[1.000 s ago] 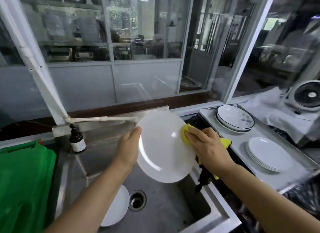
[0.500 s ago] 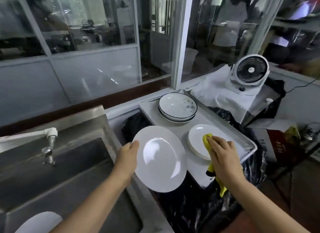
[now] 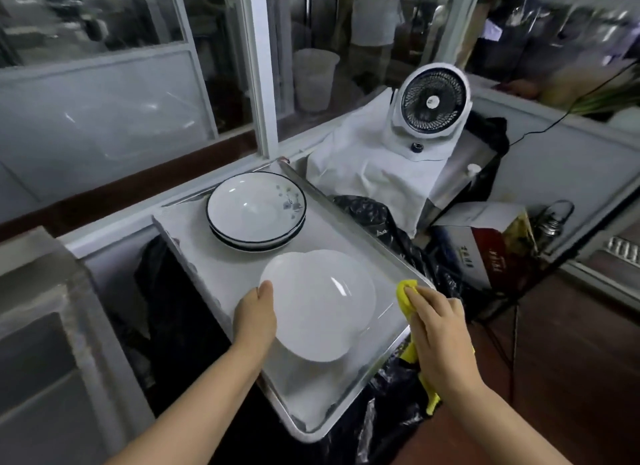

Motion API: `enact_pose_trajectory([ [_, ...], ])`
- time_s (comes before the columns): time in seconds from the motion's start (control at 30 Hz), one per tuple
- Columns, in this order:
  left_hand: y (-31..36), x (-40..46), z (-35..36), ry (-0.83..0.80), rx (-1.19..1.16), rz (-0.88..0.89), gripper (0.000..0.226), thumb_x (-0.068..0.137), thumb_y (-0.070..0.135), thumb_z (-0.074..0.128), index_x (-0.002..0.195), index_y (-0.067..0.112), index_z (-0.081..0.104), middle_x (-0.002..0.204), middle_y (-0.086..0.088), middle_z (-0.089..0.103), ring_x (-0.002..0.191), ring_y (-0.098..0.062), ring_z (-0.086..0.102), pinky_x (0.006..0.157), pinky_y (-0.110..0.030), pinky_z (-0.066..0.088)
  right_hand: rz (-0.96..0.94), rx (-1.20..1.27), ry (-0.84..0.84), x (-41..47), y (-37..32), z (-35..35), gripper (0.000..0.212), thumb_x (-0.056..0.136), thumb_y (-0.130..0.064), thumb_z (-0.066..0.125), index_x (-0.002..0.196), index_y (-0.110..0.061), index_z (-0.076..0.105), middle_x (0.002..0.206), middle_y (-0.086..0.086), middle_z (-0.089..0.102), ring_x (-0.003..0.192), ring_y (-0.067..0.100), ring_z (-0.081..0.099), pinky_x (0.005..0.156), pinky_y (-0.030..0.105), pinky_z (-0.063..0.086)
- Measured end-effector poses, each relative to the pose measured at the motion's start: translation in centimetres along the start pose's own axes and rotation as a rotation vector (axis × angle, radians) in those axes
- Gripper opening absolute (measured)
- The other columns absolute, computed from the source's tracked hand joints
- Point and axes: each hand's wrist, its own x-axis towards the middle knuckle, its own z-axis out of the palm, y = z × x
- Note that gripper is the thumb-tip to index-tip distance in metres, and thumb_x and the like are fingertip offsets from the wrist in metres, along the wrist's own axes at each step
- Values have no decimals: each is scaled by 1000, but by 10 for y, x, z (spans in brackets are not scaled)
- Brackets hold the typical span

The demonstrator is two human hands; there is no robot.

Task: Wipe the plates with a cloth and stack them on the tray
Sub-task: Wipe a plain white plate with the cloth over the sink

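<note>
I am looking down at a metal tray. My left hand is holding a white plate by its left edge. The thumb is lying on top of the rim and the other fingers are hiding under the plate, so I cannot tell how they are lying. The plate is sitting low over the near part of the tray. Another white plate is peeking out from behind it, and the two are overlapping. I cannot tell if the held plate is touching the one below.

My right hand is gripping a yellow cloth. The fingers are pressed close together and curled around it. A bit of cloth is sticking out past the fingertips and more is hanging down under the hand. The cloth is sitting just beside the right edge of the tray.

At the far end of the tray, a stack of bowls with dark rims is resting. A small white fan is standing behind on a white sheet. A steel sink is showing on the left.
</note>
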Motion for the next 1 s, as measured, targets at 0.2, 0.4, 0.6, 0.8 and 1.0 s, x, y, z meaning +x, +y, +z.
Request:
enact_pose_trajectory([
  [0.2,0,24,31,-1,12,2,38,100,36,35,76,16,56,81,-4,62,78,-22,58,66,-32,45,48,19,-16,8,16,7,34,92,-18,46,122,-13,62,120,4,59,85,14,36,73,33,41],
  [0.4,-6,42,45,-18,-48,-23,32,101,34,36,97,14,60,91,0,65,87,-21,60,78,-33,47,51,39,2,18,25,17,32,91,-11,54,122,-11,62,120,5,58,89,12,34,76,34,40],
  [0.6,-17,50,39,141,296,131,25,96,32,40,82,21,57,86,1,58,81,-25,55,65,-33,38,68,73,-33,26,27,27,34,91,-5,58,124,-12,61,123,3,56,92,14,37,80,37,43],
  [0.8,-17,61,43,80,404,187,26,98,23,38,84,14,57,89,-6,50,80,-29,52,70,-35,40,66,73,-73,31,29,34,35,91,-12,51,125,-11,60,124,5,56,97,15,38,85,34,38],
  [1.0,-20,63,47,74,548,182,29,99,22,39,72,13,45,91,-10,47,70,-29,49,64,-35,38,40,72,-70,37,22,39,36,89,-15,50,123,-9,62,121,7,58,96,15,37,81,35,41],
])
